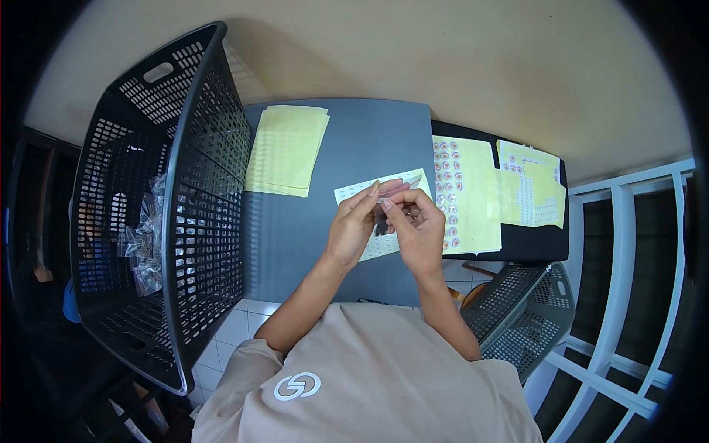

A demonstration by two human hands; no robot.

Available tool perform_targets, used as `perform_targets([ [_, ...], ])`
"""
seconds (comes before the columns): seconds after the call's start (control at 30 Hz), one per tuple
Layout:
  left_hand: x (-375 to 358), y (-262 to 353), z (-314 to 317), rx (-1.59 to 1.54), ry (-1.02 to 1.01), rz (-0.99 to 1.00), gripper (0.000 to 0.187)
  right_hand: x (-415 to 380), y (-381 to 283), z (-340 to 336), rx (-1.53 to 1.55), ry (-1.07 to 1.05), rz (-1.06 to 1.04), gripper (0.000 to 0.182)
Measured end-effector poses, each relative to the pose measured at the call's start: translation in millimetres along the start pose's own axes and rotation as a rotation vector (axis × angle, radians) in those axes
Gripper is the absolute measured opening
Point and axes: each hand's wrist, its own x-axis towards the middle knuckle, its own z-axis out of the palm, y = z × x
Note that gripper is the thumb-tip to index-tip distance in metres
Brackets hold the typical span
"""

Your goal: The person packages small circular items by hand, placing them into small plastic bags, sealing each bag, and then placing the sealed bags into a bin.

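My left hand (351, 227) and my right hand (421, 230) meet over the middle of the grey table. Between their fingertips is a small transparent plastic packet (381, 220) with something dark inside, too small to make out. Both hands are closed on it, thumbs and fingers pinching near its upper part. Beneath them lies a pale label sheet (353, 193) printed with rows of small dark marks, partly covered by the hands.
Yellow backing sheets (288, 151) lie at the left. To the right are a sheet of round pink stickers (473, 196) and more label sheets (543, 184). A large black basket (210, 184) with plastic packets (144, 244) stands left; another basket (528, 317) sits lower right.
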Motion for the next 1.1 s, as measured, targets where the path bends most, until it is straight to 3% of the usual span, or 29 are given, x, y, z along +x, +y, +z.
perform_targets([
  [0.17,-1,-2,1,0.107,-0.018,0.044,0.043,2,9,3,-0.204,0.084,-0.144,0.009],
  [0.27,-2,2,-1,0.191,-0.044,0.074,0.043,4,7,2,-0.119,0.094,-0.134,0.018],
  [0.33,-3,5,-4,0.226,-0.069,0.089,0.043,9,-2,-3,0.071,0.044,0.053,0.024],
  [0.4,-2,7,-8,0.237,-0.149,0.057,0.043,12,-4,-11,0.145,-0.005,0.071,0.029],
  [0.47,-2,9,-6,0.187,-0.105,0.056,0.044,10,-10,-14,0.26,0.089,0.104,0.029],
  [0.53,-2,11,-5,0.133,-0.061,0.048,0.044,13,-3,-28,0.24,0.145,0.092,0.03],
  [0.6,-2,14,-8,0.151,-0.061,0.031,0.043,16,-3,-37,0.001,0.182,-0.056,0.035],
  [0.67,-2,9,-14,0.147,-0.085,0.023,0.04,12,-8,-35,-0.029,0.163,-0.051,0.028],
  [0.73,-2,3,-17,0.14,-0.128,0.005,0.037,8,2,-44,-0.095,-0.081,0.019,0.012],
  [0.77,-2,-1,-18,0.173,-0.078,0.0,0.033,6,6,-44,-0.018,-0.035,0.084,0.004],
  [0.9,-2,-21,-31,0.269,0.052,-0.011,0.018,3,23,-49,0.063,-0.05,0.14,0.004],
  [1.0,-2,-31,-41,0.273,0.118,0.021,0.022,1,37,-57,0.072,-0.093,0.175,0.004],
  [1.07,0,-37,-54,0.297,0.09,-0.067,0.022,4,47,-72,-0.008,-0.157,0.243,0.005],
  [1.1,2,-42,-56,0.292,0.12,-0.086,0.024,7,51,-80,-0.014,-0.081,0.287,0.005],
])
